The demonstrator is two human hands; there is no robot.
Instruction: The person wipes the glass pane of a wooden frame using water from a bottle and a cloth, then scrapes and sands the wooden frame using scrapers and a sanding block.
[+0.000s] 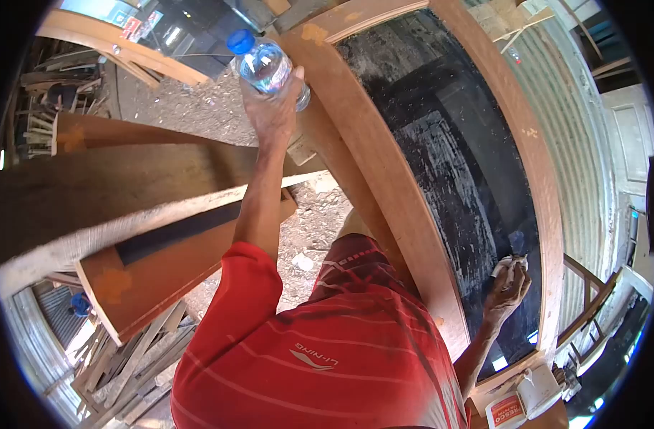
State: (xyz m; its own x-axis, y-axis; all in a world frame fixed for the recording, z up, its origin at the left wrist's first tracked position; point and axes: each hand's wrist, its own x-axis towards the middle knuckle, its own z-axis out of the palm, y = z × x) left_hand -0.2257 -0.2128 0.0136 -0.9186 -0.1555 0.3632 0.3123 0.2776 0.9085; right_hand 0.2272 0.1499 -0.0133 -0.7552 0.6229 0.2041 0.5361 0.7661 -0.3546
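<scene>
My left hand (272, 107) is wrapped round a clear plastic bottle (268, 66) with a blue cap, held up over the left edge of a wooden frame (384, 121). The frame surrounds a dark glass panel (477, 143) marked with whitish smears and specks. Low on the panel, my right hand (509, 288) presses a crumpled white cloth (509, 264) against the glass with bent fingers. A pale smeared patch lies on the glass beside the cloth.
An opened white container (538, 392) with a red label stands at the frame's lower end. A thick wooden beam (127, 189) and a brown wooden piece (155, 268) lie at the left. Scrap wood (137, 365) is piled below them. Corrugated metal (563, 121) lines the right.
</scene>
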